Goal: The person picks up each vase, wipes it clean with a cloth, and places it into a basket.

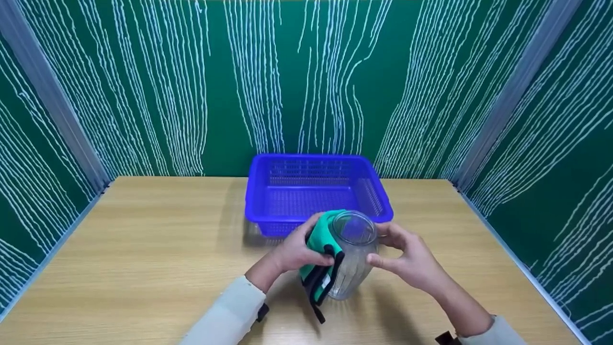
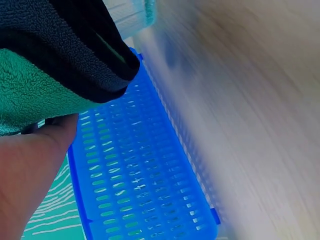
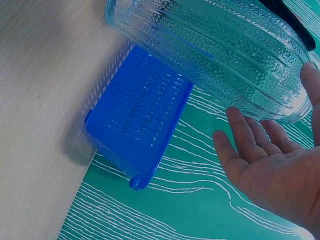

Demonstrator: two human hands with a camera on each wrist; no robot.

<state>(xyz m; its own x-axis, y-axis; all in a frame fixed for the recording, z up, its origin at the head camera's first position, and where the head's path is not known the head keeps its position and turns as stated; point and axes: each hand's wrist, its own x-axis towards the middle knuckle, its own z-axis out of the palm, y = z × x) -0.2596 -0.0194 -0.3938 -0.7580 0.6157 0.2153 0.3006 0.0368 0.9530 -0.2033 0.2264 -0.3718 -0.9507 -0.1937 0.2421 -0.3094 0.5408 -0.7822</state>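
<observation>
A clear ribbed glass jar (image 1: 353, 268) stands nearly upright, slightly tilted, with its round mouth facing up, in front of the basket. Against its left side my left hand (image 1: 299, 247) grips a green cloth (image 1: 323, 235) with black edging, thumb in front and fingers behind. The cloth's folded dark edge (image 2: 95, 55) fills the upper left of the left wrist view. On the jar's right side is my right hand (image 1: 407, 256), fingers spread and loosely bent, with the thumb at the glass. In the right wrist view its fingertips (image 3: 233, 114) lie right by the jar's side.
A blue plastic basket (image 1: 254, 191) with perforated walls sits on the wooden table (image 1: 167, 249) just beyond the jar. Green panels with white wavy lines (image 1: 306, 86) enclose the table at the back and sides, joined by grey metal posts (image 1: 517, 91).
</observation>
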